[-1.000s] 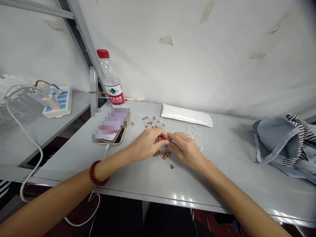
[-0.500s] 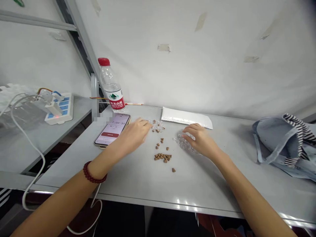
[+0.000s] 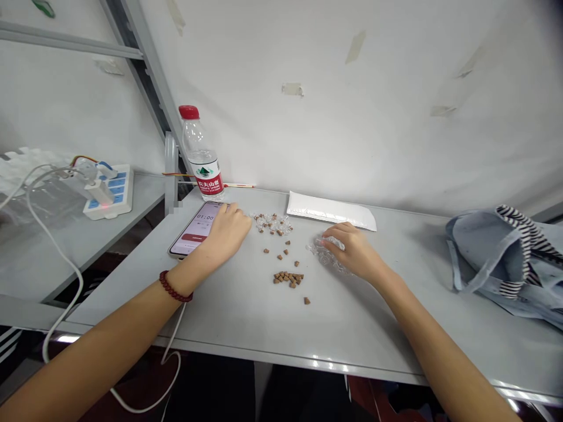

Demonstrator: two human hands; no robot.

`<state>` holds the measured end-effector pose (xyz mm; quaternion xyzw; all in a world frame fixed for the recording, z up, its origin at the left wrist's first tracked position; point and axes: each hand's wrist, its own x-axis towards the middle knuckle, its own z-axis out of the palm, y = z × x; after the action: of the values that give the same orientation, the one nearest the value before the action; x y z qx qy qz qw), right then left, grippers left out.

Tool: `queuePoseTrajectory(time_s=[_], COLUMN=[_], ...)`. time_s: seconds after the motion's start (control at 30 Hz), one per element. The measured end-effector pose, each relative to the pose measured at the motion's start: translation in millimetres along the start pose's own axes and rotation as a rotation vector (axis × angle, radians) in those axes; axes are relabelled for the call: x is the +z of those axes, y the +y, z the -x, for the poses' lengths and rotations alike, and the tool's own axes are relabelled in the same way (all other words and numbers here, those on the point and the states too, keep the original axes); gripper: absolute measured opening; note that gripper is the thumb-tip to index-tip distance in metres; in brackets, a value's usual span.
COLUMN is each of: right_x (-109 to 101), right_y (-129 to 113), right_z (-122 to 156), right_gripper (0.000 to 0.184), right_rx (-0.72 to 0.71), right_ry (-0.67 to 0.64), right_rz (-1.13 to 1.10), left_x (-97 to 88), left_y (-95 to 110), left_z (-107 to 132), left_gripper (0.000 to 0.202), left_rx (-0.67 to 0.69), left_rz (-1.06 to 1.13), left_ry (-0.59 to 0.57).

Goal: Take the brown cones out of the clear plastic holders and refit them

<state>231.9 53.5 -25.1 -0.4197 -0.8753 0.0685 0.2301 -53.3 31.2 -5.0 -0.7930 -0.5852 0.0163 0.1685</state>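
My left hand (image 3: 229,230) hovers over the right side of a phone (image 3: 193,230) that displays a timer. Its fingers are curled downward, and the fingertips are out of sight. Beside it lies a cluster of clear plastic pieces (image 3: 269,221) with small brown pellets among them. My right hand (image 3: 347,245) rests at a heap of clear plastic pieces (image 3: 324,253), with thumb and index finger bent close together; what is between them cannot be made out. A pile of brown pellets (image 3: 288,278) sits between the hands, with several loose ones around it.
A water bottle (image 3: 206,167) with a red cap stands behind the phone. Against the wall lies a white packet (image 3: 331,211). A blue-grey cloth bag (image 3: 479,246) is at the right, a power strip (image 3: 116,193) at the left. A white cable (image 3: 70,258) hangs over the table edge.
My left hand has moved left, away from the clear cluster and over the phone. One more loose brown pellet shows on the table. My right hand stays nearly still.
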Motion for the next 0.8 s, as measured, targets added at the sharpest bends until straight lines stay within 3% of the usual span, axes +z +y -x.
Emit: queuePoseTrajectory(time_s=[0.07, 0.13, 0.23, 0.33, 0.57, 0.8], right_x=[0, 0, -2, -7, -14, -9], right_y=[1, 1, -3, -19, -56, -55], right_z=[0, 1, 1, 1, 5, 6], right_gripper=[0.019, 0.020, 0.021, 0.023, 0.028, 0.024], right_rx=[0.010, 0.010, 0.013, 0.032, 0.045, 0.066], right_ry=[-0.026, -0.058, -0.068, -0.055, -0.235, -0.243], right_rz=[0.000, 0.010, -0.002, -0.171, -0.734, -0.731], left_x=[-1.4, -3.8, -8.5, -13.0, -17.4, -14.4], left_y=[2, 9, 29, 51, 71, 70], left_z=[1, 3, 7, 12, 20, 25], left_gripper=[0.029, 0.022, 0.018, 0.016, 0.016, 0.016], left_rx=[0.007, 0.002, 0.035, 0.075, -0.044, 0.121], left_rz=[0.143, 0.433, 0.995, 1.301, 1.509, 1.289], left_ry=[0.077, 0.132, 0.140, 0.144, 0.125, 0.329])
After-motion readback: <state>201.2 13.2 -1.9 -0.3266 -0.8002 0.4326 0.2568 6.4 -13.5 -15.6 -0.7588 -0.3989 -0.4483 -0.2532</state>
